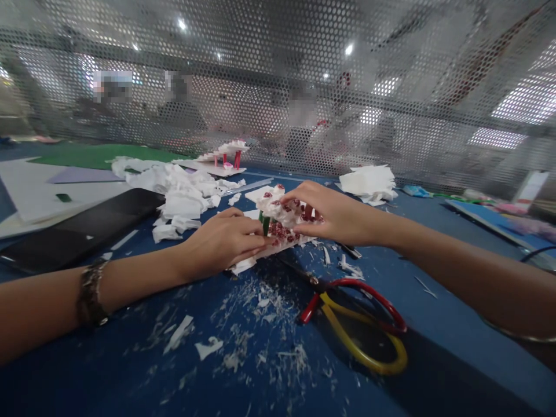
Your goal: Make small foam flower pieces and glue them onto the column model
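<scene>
In front of me stands a small white craft model point(278, 207) with dark red bead-like bits on it and a green post between its upper part and its base. My left hand point(226, 240) is at the model's left side, its fingers close together and holding the edge of the base. From the right, my right hand point(330, 211) reaches over and grips the upper part between thumb and fingers. Those fingers hide part of the model's right side. Scissors point(364, 324) with one red and one yellow handle lie just nearer to me, blades toward the model.
White scraps point(208, 347) litter the blue table point(434, 347). A black phone-like slab point(87, 231) and crumpled white paper point(186, 188) lie left. Behind are a second white model point(228, 156) with pink posts, a paper stack point(369, 182) and a perforated metal screen point(269, 87).
</scene>
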`<state>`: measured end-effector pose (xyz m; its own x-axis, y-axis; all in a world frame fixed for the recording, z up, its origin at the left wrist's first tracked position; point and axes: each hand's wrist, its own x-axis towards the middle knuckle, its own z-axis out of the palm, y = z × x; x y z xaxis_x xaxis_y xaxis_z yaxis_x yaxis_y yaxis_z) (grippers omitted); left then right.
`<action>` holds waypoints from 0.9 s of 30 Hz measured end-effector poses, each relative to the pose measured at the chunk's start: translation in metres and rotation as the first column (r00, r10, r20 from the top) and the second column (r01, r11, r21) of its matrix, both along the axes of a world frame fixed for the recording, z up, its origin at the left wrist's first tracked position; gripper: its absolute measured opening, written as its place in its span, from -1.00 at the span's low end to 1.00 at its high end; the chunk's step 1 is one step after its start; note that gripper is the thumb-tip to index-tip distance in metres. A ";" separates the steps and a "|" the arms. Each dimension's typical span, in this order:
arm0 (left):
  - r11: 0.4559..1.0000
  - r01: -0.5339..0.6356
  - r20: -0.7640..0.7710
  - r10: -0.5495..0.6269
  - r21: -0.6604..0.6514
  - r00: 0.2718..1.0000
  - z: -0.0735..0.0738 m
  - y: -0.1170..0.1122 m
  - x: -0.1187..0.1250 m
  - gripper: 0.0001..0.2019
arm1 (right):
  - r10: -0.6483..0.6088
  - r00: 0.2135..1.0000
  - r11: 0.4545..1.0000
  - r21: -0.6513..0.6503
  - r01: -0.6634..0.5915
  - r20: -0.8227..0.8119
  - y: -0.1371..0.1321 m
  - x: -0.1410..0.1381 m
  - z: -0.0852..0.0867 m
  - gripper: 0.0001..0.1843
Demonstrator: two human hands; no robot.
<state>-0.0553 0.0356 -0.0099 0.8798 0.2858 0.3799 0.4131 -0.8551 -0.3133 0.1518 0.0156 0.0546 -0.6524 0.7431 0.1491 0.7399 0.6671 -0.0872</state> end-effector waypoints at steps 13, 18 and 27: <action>0.990 0.005 0.129 0.014 -0.142 0.992 0.001 0.001 0.002 -0.69 | 0.009 1.000 1.000 -0.008 -0.009 0.001 0.002 0.001 -0.001 -0.60; 0.981 0.043 0.072 -0.030 -0.191 0.997 -0.001 0.001 0.002 -0.67 | 0.000 1.000 1.000 -0.021 0.000 0.014 0.002 0.000 0.000 -0.60; 0.982 -0.007 0.117 0.030 -0.186 0.993 0.002 0.003 0.004 -0.64 | -0.008 1.000 1.000 -0.005 0.008 0.017 0.001 0.000 -0.002 -0.62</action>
<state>-0.0517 0.0385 -0.0082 0.8253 0.3769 0.4205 0.4541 -0.8856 -0.0977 0.1520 0.0171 0.0524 -0.6489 0.7488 0.1350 0.7465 0.6608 -0.0780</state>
